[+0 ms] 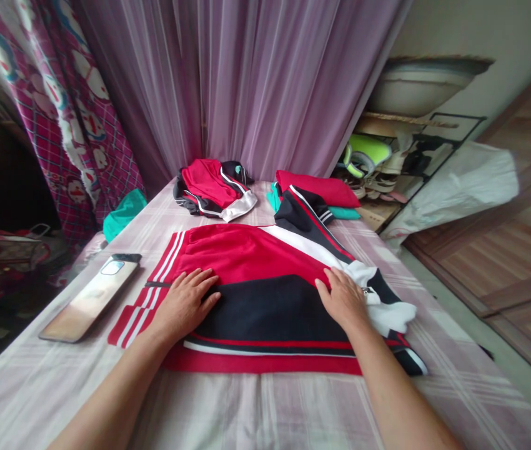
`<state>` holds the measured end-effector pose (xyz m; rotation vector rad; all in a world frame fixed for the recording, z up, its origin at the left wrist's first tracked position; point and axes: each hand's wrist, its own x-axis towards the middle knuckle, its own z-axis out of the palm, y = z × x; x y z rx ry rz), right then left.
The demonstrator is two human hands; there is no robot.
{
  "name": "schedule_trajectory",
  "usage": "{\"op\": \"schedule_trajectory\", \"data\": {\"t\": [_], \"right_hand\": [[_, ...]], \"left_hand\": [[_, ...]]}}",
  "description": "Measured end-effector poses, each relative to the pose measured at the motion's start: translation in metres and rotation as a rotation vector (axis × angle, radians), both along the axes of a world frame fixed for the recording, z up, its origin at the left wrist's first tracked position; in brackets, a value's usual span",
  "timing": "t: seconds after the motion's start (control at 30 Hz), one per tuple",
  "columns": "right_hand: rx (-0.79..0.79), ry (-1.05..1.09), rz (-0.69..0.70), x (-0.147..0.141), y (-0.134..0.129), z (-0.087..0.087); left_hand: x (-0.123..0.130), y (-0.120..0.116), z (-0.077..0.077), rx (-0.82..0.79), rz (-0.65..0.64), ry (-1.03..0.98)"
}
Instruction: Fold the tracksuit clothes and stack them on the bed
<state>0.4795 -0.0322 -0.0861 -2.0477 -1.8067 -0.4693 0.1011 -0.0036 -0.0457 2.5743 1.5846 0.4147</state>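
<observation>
Both hands palm-down, fingers loosely spread, gripping nothing: left hand [190, 297] on jacket [270, 312] nearer phone [90, 303], right hand [344, 297] farther from phone. Jacket lies right of phone. Light, even palm pressure likely flattens cloth best without dragging creases.

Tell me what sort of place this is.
Probably a room in a home, perhaps a bedroom: purple curtains hang at the back, a plaid cloth lies under the striped track jacket, and shoes are stored at the right.
</observation>
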Motion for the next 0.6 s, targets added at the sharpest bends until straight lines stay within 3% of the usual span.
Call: {"op": "schedule_trajectory", "data": {"t": [0.23, 0.6], "right_hand": [[0.052, -0.015, 0.010, 0.000, 0.001, -0.002], [0.065, 0.044, 0.051, -0.005, 0.000, 0.009]], "left_hand": [[0.000, 0.001, -0.001, 0.017, -0.003, -0.020], [0.007, -0.004, 0.010, 0.038, 0.009, 0.002]]}}
